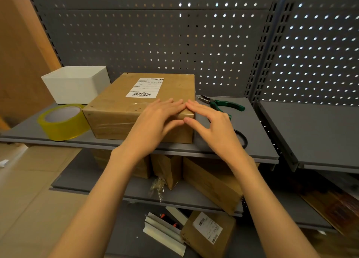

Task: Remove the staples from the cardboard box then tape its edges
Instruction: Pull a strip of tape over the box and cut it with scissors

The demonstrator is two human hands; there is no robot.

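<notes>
At the near right corner of the cardboard box (136, 110), both hands lie flat with straight fingers. The left hand (155, 119) presses the top and front face, the right hand (209, 121) wraps the corner's right side, thumbs almost touching; neither grips anything. Glossy clear tape already shows along the near top edge and across the front face, so taping looks well under way, and the hands seem to be smoothing a strip down at this corner. No staples are visible from here, though small dark marks dot the top. Whether the far edges are taped, I cannot tell. Left of the box the tape roll (62, 121) stands on the shelf (223, 147), touching the box. Farther right lie the green-handled pliers (223, 103), set aside. Behind the roll stands a white bin (77, 86).
</notes>
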